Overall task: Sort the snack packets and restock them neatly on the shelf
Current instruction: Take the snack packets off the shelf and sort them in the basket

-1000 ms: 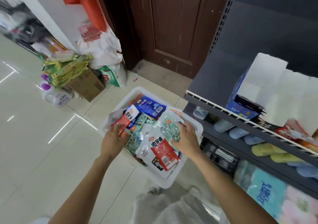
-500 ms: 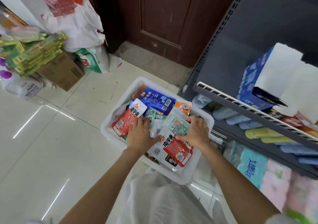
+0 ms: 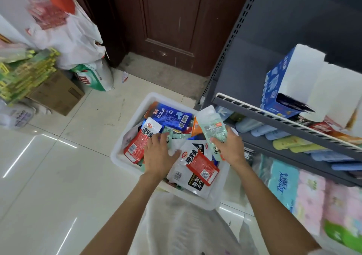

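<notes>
You're pinching a pale green packet [image 3: 212, 126] in your right hand [image 3: 228, 147], lifting it above the white bin [image 3: 119, 152] toward the shelf [image 3: 274, 117], while your left hand [image 3: 158, 154], fingers spread flat, is steadying the packets [image 3: 195, 164] beneath.

The floor [image 3: 49, 176] has glossy pale tiles which reflect thin lines of light. A dark brown wooden door [image 3: 168, 19] stands at the back. A white wall [image 3: 11, 3] is on the left, beside a cardboard box [image 3: 56, 94].
</notes>
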